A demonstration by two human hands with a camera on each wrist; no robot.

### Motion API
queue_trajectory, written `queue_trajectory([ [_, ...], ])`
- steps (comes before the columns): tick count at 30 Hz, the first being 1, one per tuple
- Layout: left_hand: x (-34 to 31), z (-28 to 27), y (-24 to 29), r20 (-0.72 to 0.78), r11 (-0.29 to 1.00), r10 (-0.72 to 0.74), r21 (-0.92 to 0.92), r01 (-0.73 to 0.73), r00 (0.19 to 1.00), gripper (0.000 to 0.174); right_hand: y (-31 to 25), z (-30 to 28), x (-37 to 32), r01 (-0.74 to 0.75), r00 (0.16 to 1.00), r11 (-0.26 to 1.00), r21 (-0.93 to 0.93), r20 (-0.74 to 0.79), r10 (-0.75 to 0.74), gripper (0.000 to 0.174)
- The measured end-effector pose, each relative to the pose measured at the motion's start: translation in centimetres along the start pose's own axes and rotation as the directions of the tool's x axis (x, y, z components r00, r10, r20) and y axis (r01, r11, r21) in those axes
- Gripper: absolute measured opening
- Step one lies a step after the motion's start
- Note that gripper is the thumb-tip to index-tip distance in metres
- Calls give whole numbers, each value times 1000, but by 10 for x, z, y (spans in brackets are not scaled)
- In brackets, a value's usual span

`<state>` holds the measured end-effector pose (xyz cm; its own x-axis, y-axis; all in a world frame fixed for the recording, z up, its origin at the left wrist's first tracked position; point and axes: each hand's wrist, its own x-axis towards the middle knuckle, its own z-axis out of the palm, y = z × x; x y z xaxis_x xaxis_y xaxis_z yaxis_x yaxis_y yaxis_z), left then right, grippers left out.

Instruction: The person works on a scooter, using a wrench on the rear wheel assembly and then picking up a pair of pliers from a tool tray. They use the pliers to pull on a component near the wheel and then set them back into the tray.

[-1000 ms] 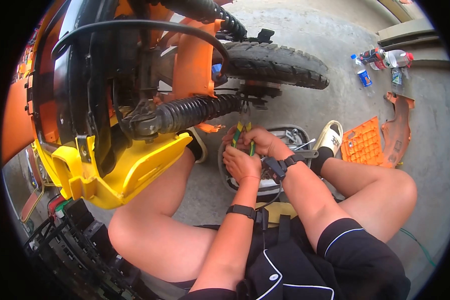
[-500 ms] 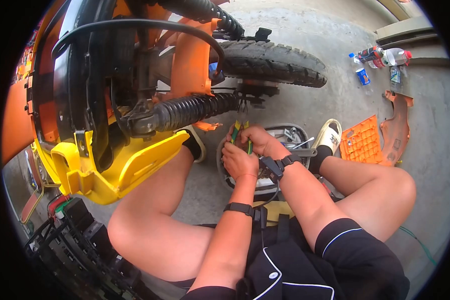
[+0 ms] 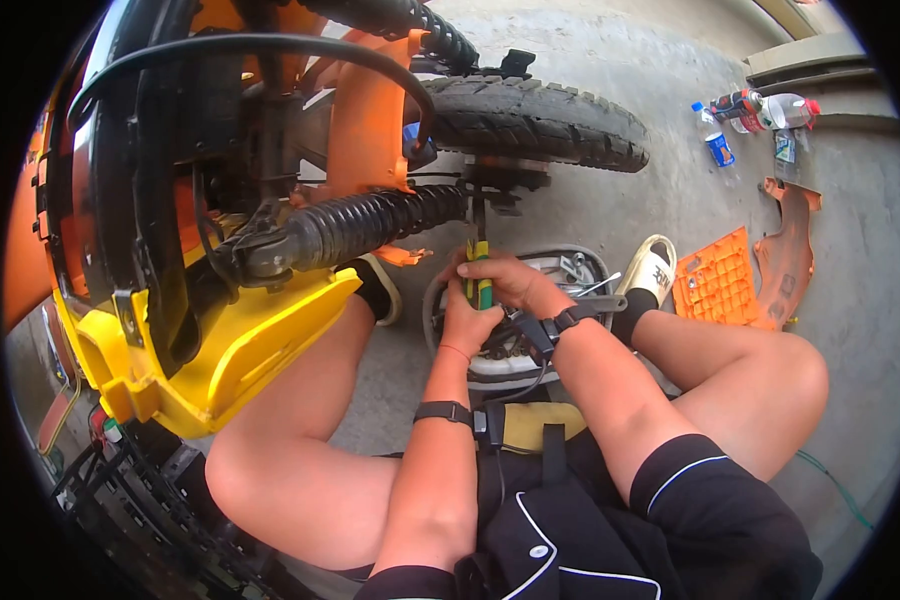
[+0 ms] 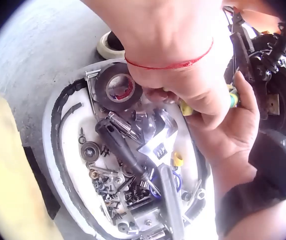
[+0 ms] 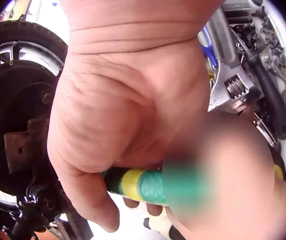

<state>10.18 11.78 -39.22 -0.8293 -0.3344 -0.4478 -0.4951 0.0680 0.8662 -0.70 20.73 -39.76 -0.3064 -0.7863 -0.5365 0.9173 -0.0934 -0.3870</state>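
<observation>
Both of my hands grip a pair of pliers [image 3: 483, 250] with green and yellow handles, near the wheel hub. My left hand [image 3: 468, 325], with a red string at its wrist, is curled round the handles from the near side. From the right my right hand [image 3: 510, 280] holds them too, its thumb laid across the handles. In the right wrist view a handle [image 5: 150, 185] crosses below the right palm, and the left hand there is blurred. The plier tips point away from me and overlap dark metal parts [image 3: 480, 190] below the tire [image 3: 540, 125].
Under my hands lies a tray [image 4: 51, 135] with an adjustable wrench [image 4: 159, 147], a screwdriver [image 4: 120, 142], a tape roll [image 4: 103, 92] and small hardware. A shock absorber [image 3: 370, 225] and yellow panel [image 3: 280, 350] stand left. Orange panels [image 3: 715, 280] and bottles [image 3: 718, 145] lie right.
Half a second ago the pliers were drawn back from the hub with handles spread. Now they reach forward to it again, the handles closer together. My left hand has shifted slightly left.
</observation>
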Motion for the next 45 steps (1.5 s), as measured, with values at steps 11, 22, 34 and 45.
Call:
queue_trajectory([
  [11, 3, -15, 8, 348, 801, -296, -417, 430, 889, 74, 14, 32, 8, 44, 847, 941, -337, -486, -214, 23],
  [22, -24, 9, 42, -172, 929, -205, 277, 247, 964, 76, 19, 48, 17, -203, 600, 645, -737, -614, -513, 37],
  [34, -31, 25, 4, -82, 962, -236, 122, 245, 968, 94, 16, 15, -4, -153, 931, 943, -294, -363, 38, 55],
  [45, -17, -5, -10, 234, 798, -400, -387, 462, 886, 39, -25, 1, -22, -186, 982, 965, -186, -30, 184, 90],
])
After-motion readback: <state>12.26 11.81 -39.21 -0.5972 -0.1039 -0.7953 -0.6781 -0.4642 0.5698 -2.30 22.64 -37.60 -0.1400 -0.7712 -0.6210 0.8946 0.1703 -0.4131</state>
